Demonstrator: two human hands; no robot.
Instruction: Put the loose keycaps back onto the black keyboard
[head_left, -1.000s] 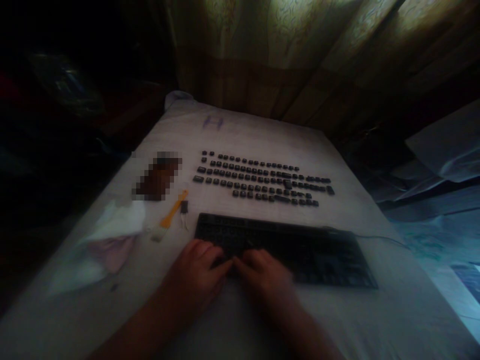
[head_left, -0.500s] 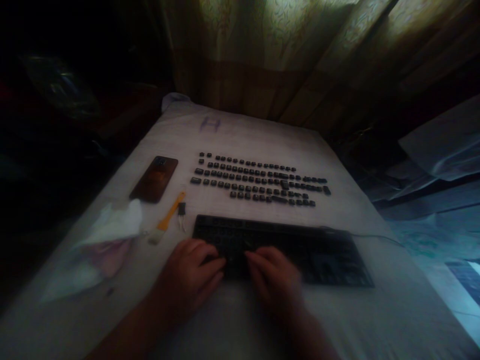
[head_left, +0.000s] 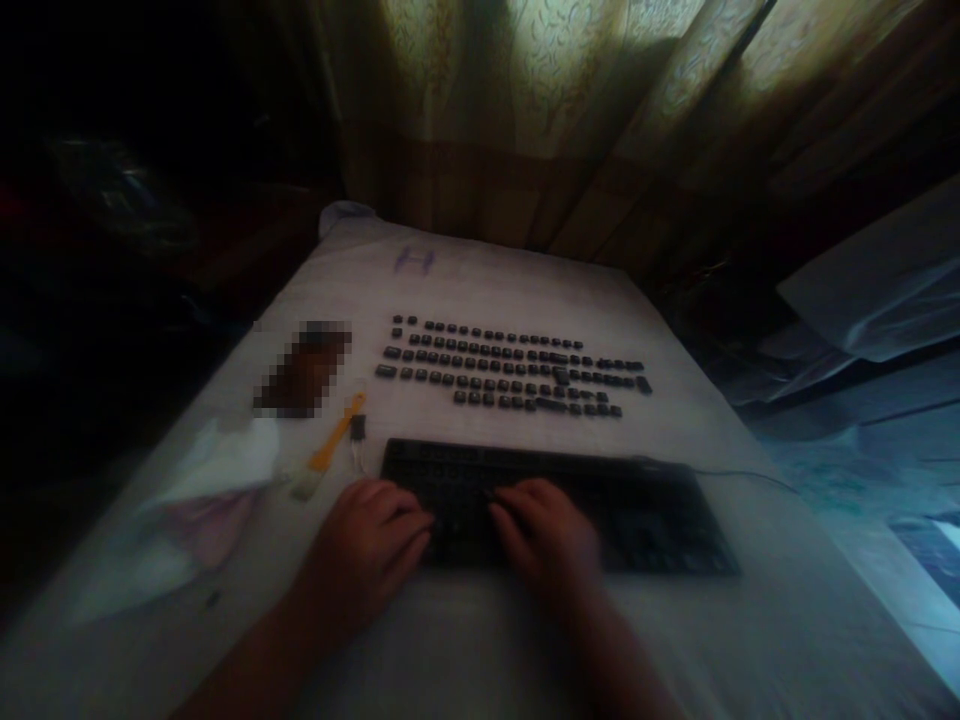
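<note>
A black computer keyboard (head_left: 637, 520) lies across the front of the bed-like surface, with bare dark areas where keys are off. My left hand (head_left: 375, 535) rests at its left front, fingers curled together, with the fingertips on the keyboard. Over the middle-left of the keyboard, my right hand (head_left: 547, 525) has thumb and index finger pinched. A small dark thing shows at those fingertips, too dim to name. Beyond the keyboard, loose black keycaps (head_left: 487, 383) lie in several rows on the white cloth.
Left of the keyboard lie a yellow-handled brush (head_left: 330, 445) and a small black-topped tool with thin wire legs (head_left: 358, 430). A blurred-out phone (head_left: 304, 370) and crumpled white cloth (head_left: 217, 470) are farther left. A cable (head_left: 750, 477) runs right; curtains (head_left: 555, 120) hang behind.
The view has shifted slightly. My left fingertips have drawn a little left on the keyboard. My right hand stays over the same area, its fingers slightly more closed.
</note>
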